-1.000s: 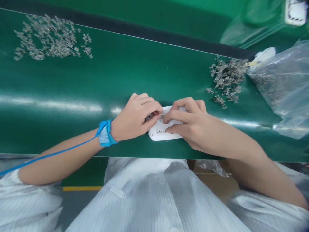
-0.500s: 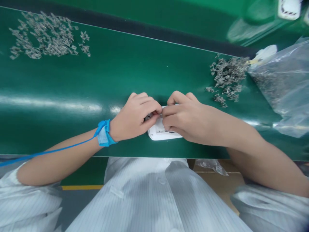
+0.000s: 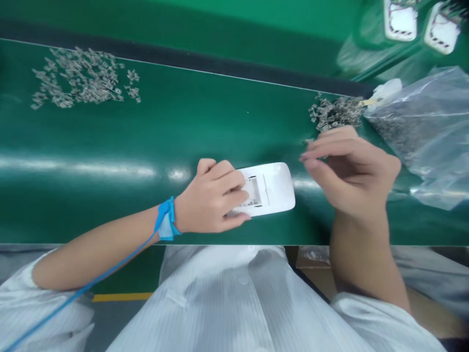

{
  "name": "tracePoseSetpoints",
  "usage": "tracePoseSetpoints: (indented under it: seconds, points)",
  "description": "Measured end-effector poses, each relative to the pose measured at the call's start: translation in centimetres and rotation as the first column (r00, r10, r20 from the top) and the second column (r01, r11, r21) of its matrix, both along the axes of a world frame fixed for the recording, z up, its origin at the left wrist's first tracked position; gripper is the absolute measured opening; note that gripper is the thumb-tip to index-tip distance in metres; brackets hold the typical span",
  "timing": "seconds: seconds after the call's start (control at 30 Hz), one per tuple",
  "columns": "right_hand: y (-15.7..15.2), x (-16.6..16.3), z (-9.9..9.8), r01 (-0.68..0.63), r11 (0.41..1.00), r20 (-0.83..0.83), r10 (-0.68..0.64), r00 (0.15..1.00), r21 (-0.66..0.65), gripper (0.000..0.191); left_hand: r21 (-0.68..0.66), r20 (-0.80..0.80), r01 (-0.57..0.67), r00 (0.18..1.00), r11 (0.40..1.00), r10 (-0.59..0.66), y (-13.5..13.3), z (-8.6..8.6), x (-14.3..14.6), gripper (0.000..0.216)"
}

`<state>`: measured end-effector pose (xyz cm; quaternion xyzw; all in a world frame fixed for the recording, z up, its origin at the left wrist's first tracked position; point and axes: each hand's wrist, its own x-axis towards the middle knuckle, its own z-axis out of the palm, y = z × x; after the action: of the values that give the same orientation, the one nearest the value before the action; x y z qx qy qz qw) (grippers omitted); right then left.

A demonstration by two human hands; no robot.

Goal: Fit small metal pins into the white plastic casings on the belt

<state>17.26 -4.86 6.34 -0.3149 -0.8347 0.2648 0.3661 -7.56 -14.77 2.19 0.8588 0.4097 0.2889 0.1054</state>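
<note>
A white plastic device housing (image 3: 280, 188) with a rectangular recess lies on the green work surface. My left hand (image 3: 216, 198) is closed over its left end, fingers bent across the recess, hiding that part. Off to the right, my right hand (image 3: 348, 164) is raised over the surface, apart from the housing. Its thumb and fingertips are pinched together; whatever may be between them is too small to make out. Just beyond that hand lies a pile of small metal clips (image 3: 335, 112), partly covered by it.
Another heap of metal clips (image 3: 86, 76) lies at the far left. A clear plastic bag (image 3: 425, 132) with metal pieces rests at the right. White housings with wires (image 3: 401, 22) stand at the upper right. A blue wrist strap (image 3: 166, 220) trails its cord from my left wrist.
My right hand has left the housing and moved right, close to the clip pile. My left hand now lies across the housing, whose right end has come into view. The camera view has shifted slightly.
</note>
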Motion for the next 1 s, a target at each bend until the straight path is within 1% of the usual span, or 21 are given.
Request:
tracePoseSetpoints:
  seconds: [0.03,0.1,0.13,0.2,0.27,0.43,0.53,0.6,0.7,0.73,0.8,0.87,0.9,0.93,1.0]
  points:
    - [-0.1,0.9,-1.0,0.121,0.993,-0.077,-0.122,0.990,-0.013,0.014,0.005,-0.019,0.012,1.000,1.000,-0.012,-0.3,0.0,0.3,0.021]
    - [-0.3,2.3,-2.9,0.318,0.943,-0.147,-0.330,0.932,-0.099,0.009,0.001,-0.047,0.011,0.999,1.000,-0.011,-0.9,0.0,0.9,0.018]
    - [-0.3,2.9,-3.6,0.384,0.911,-0.142,-0.405,0.903,-0.152,0.007,-0.004,-0.057,0.008,0.998,1.000,-0.008,-1.0,0.0,1.1,0.016]
    - [-0.5,3.5,-4.5,0.444,0.865,-0.085,-0.473,0.877,-0.234,0.005,-0.013,-0.061,-0.001,0.998,1.000,0.000,-1.2,0.1,1.5,0.012]
    - [-0.6,3.6,-4.7,0.455,0.856,-0.043,-0.479,0.877,-0.246,0.005,-0.025,-0.057,-0.011,0.998,1.000,0.010,-1.2,0.3,1.6,0.011]
    - [-1.0,2.8,-4.1,0.381,0.910,-0.071,-0.396,0.916,-0.160,0.012,-0.117,-0.040,-0.027,0.999,0.993,0.023,-1.0,1.0,1.8,0.007]
    - [-1.0,3.0,-4.4,0.353,0.928,-0.065,-0.362,0.930,-0.123,0.018,-0.160,-0.027,-0.089,0.996,0.983,0.086,-1.7,1.5,1.0,0.009]
    - [-0.7,3.4,-4.8,0.371,0.924,-0.071,-0.378,0.923,-0.094,0.023,-0.180,-0.056,-0.166,0.986,0.970,0.159,-2.6,1.9,-0.6,0.011]
    - [-0.4,3.8,-5.2,0.365,0.929,-0.061,-0.369,0.928,-0.059,0.028,-0.200,-0.149,-0.326,0.942,0.924,0.300,-4.8,2.5,-5.1,0.016]
    - [-0.4,3.8,-5.2,0.353,0.934,-0.048,-0.355,0.934,-0.047,0.027,-0.198,-0.187,-0.399,0.912,0.895,0.365,-5.7,2.8,-7.0,0.017]
    - [-0.7,3.4,-4.9,0.322,0.946,-0.010,-0.323,0.946,-0.026,0.017,-0.173,-0.258,-0.518,0.845,0.838,0.469,-7.5,3.3,-11.1,0.016]
    - [-1.2,2.9,-4.5,0.296,0.955,0.032,-0.295,0.955,-0.003,0.007,-0.080,-0.288,-0.629,0.757,0.773,0.586,-9.0,3.6,-14.7,0.015]
    - [-1.3,2.5,-4.3,0.278,0.961,0.049,-0.278,0.959,0.013,0.006,-0.014,-0.268,-0.687,0.703,0.726,0.659,-9.4,3.7,-16.2,0.017]
    - [-1.4,2.3,-4.1,0.248,0.968,0.058,-0.250,0.967,0.035,0.006,0.044,-0.205,-0.736,0.655,0.676,0.727,-9.7,3.8,-17.3,0.017]
    - [-1.0,1.9,-3.6,0.181,0.979,0.065,-0.188,0.980,0.092,0.006,0.116,-0.056,-0.798,0.590,0.592,0.806,-9.4,3.8,-18.4,0.014]
